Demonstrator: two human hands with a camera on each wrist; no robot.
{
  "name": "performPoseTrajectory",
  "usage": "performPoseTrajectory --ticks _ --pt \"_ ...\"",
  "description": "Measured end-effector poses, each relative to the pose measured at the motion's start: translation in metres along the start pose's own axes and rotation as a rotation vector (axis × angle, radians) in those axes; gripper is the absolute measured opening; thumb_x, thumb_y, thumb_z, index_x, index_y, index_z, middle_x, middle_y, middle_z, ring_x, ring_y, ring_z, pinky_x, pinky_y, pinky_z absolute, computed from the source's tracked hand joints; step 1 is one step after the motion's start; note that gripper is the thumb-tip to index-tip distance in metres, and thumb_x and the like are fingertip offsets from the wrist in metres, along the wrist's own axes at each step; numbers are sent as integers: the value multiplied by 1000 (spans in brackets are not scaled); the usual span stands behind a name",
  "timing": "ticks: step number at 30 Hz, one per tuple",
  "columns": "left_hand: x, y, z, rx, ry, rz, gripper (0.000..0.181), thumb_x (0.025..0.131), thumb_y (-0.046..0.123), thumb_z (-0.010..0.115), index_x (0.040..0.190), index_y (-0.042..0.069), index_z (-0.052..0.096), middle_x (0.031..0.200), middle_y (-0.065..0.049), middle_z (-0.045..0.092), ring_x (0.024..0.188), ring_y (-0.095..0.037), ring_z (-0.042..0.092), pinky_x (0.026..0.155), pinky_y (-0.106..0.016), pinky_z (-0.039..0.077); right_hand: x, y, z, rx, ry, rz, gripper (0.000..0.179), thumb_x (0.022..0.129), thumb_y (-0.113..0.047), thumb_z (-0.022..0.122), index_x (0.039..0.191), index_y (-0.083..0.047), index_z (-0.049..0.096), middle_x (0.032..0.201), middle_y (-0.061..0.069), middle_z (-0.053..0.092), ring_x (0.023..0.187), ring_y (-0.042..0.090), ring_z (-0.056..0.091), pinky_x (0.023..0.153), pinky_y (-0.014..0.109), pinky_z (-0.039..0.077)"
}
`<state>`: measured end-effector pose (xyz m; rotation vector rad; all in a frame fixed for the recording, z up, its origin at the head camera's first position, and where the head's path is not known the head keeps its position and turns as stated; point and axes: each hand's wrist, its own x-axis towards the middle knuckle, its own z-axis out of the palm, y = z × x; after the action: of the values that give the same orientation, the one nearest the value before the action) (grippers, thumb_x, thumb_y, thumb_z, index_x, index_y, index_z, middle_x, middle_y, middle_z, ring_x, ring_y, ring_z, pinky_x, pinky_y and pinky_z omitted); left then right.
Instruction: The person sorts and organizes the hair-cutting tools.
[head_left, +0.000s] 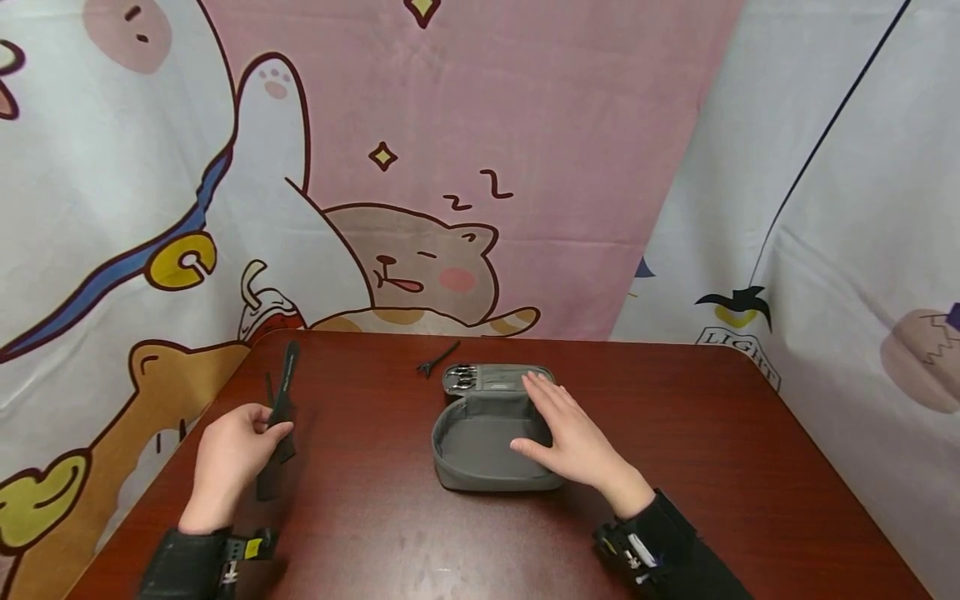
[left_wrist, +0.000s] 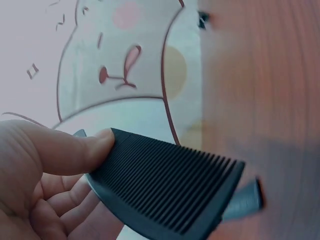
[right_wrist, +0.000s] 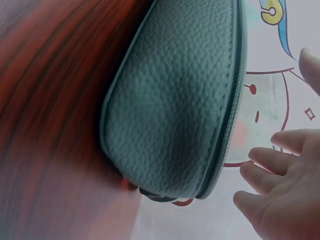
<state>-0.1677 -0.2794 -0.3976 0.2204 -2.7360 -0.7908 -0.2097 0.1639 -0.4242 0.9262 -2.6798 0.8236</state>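
Note:
My left hand (head_left: 234, 446) pinches a black comb (left_wrist: 165, 182) between thumb and fingers, at the left side of the table. Its fine teeth show in the left wrist view. Just under that hand is another dark flat item (head_left: 267, 483), whose kind I cannot tell. Above the right part of an open grey zip case (head_left: 487, 475), my right hand (head_left: 573, 437) is spread with straight fingers, holding nothing. Pebbled grey case side (right_wrist: 170, 100) fills the middle of the right wrist view, with the fingers apart from it. Several small metal tools (head_left: 463, 377) sit in the case's raised lid.
A small black forked item (head_left: 437, 360) lies behind the case near the back edge of the brown wooden table (head_left: 360, 517). A printed cartoon cloth (head_left: 570, 167) hangs right behind the table.

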Motion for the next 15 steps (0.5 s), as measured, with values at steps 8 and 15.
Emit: performPoseTrajectory --ticks 8,15 --pt "-7 32 15 -83 30 32 19 85 12 77 91 -4 69 71 -9 67 58 -21 54 48 -33 39 4 -12 2 112 62 63 88 88 -38 75 156 -6 28 157 15 33 143 37 30 107 61 31" --pt "-12 56 31 -133 62 113 16 85 11 78 89 0 69 75 -9 69 59 -19 59 50 -33 43 10 -23 8 203 111 110 87 89 -38 74 156 -9 28 155 15 35 140 38 35 103 63 35"
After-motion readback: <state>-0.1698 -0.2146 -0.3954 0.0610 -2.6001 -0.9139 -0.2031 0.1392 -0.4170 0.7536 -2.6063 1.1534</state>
